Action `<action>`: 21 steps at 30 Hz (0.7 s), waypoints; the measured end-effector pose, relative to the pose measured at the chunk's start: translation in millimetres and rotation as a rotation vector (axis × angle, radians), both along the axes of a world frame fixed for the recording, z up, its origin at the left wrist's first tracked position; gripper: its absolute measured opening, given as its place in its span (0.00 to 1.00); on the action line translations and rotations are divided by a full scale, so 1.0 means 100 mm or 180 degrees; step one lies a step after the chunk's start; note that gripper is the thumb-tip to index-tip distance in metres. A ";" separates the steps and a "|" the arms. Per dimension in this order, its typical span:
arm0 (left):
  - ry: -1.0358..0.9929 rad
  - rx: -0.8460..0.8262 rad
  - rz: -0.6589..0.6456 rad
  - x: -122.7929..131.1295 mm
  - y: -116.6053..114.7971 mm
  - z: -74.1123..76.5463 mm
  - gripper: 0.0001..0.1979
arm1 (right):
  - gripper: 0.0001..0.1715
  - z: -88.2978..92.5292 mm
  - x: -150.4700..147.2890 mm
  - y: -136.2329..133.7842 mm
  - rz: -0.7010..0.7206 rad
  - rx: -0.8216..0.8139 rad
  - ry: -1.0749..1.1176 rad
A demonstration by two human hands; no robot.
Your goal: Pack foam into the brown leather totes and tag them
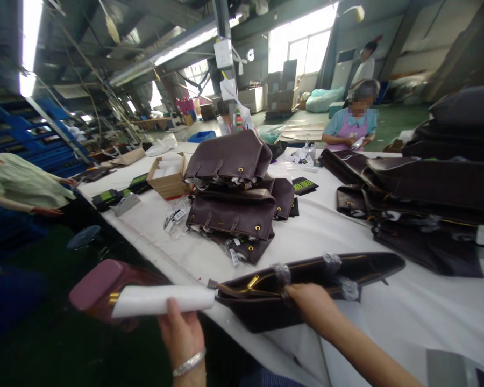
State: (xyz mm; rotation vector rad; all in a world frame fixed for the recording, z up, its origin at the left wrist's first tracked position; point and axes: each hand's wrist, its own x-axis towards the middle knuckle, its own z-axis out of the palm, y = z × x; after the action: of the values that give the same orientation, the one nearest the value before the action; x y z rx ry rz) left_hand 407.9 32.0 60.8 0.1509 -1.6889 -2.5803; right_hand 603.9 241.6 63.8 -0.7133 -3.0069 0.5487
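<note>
Left hand (181, 330) clasped a white rolled sheet (161, 300), its end just beside the open brown handbag (262, 314) whose rim the right hand (312, 306) gripped; stacked handbags (232, 215) lay beyond on the white table (407, 306).

I am holding my left hand (181, 330) low, thumb pointing forward, fingers curled closed; I am stretching my right arm (367, 356) forward, right hand (312, 306) gripping, knuckles up.

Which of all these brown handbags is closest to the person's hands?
The handbag lying alone at the near edge of the table: the right hand grips its open top. The others sit stacked in piles farther back.
</note>
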 end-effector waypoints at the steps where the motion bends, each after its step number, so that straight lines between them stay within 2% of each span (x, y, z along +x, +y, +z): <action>1: -0.0030 -0.0003 0.0016 0.00 -0.01 0.00 0.24 | 0.11 0.08 0.00 -0.05 -0.0038 0.0076 -0.0138; 2: -0.0014 -0.0007 0.0019 0.00 -0.01 0.00 0.23 | 0.09 0.18 0.01 -0.11 -0.0112 0.0147 -0.0181; 4: 0.0081 -0.0001 -0.0016 0.02 -0.03 0.02 0.24 | 0.05 0.38 -0.02 -0.24 -0.0162 0.0220 0.0159; 5: 0.0117 0.0009 -0.0025 0.04 -0.03 0.03 0.24 | 0.06 0.46 -0.06 -0.32 -0.0034 0.0222 0.0489; 7: 0.0133 0.0058 0.0029 0.07 -0.03 0.07 0.24 | 0.15 0.55 -0.20 -0.48 0.0541 0.0187 0.1159; 9: 0.0131 0.0133 0.0090 0.11 -0.04 0.09 0.24 | 0.26 0.49 -0.43 -0.60 0.1174 0.0098 0.1494; 11: 0.0135 0.0184 0.0099 0.13 -0.05 0.10 0.23 | 0.34 0.33 -0.68 -0.69 0.1533 0.0043 0.1504; 14: -0.0021 0.0219 0.0139 0.10 -0.09 0.05 0.21 | 0.29 0.05 -0.93 -0.75 0.1749 -0.0016 0.1533; 16: -0.0326 0.0295 0.0228 0.04 -0.11 -0.02 0.19 | 0.25 -0.04 -0.97 -0.75 0.1750 -0.0035 0.1613; 19: -0.0788 0.0435 0.0297 -0.04 -0.13 -0.09 0.18 | 0.23 -0.05 -0.95 -0.73 0.1763 0.0024 0.1564; 21: -0.0808 0.0439 0.0367 -0.07 -0.12 -0.08 0.17 | 0.22 -0.02 -0.93 -0.70 0.1917 0.0115 0.1436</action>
State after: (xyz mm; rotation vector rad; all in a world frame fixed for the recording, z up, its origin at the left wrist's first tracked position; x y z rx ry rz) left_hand 401.3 20.5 52.7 0.5870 -1.5168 -2.6828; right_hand 510.6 171.4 62.2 0.3104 -2.7366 0.5589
